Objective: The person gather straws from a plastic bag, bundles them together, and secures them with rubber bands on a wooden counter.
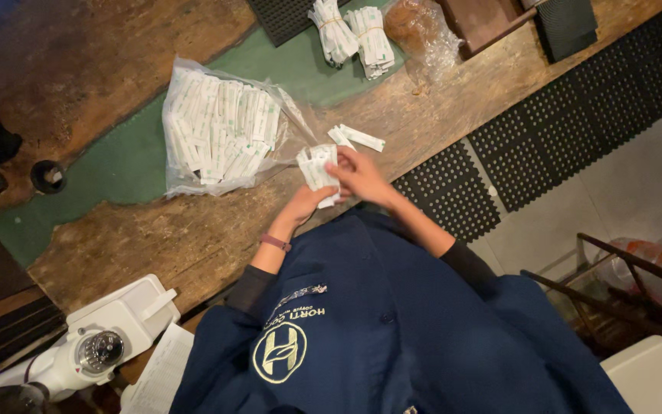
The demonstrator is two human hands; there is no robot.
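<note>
Both hands meet over the near edge of the wooden surface (193, 238), just in front of the person's dark blue jacket. The left hand (309, 201), with a dark band on its wrist, cups a small stack of white paper-wrapped sticks (319, 170) from below, its fingers curled around the lower end of the stack. The right hand (362, 178) lies against the same stack from the side, its fingers bent and pressed onto the wrappers, so the bundle is held between the two hands and lifted slightly off the wood.

Just beyond the hands, nearer the far edge, two loose wrapped sticks (358, 138) lie flat on the surface. Left of the hands sits a clear plastic bag (220, 134) stuffed with many more of the same white sticks, resting partly on a green strip (124, 165) that runs across the wood. At the far edge two banded bundles (352, 34) of sticks lie side by side, touching a black mat, with a crumpled clear bag (419, 31) holding something brown just right of them. At the near left corner stands a white machine (105, 337) with a round dial
</note>
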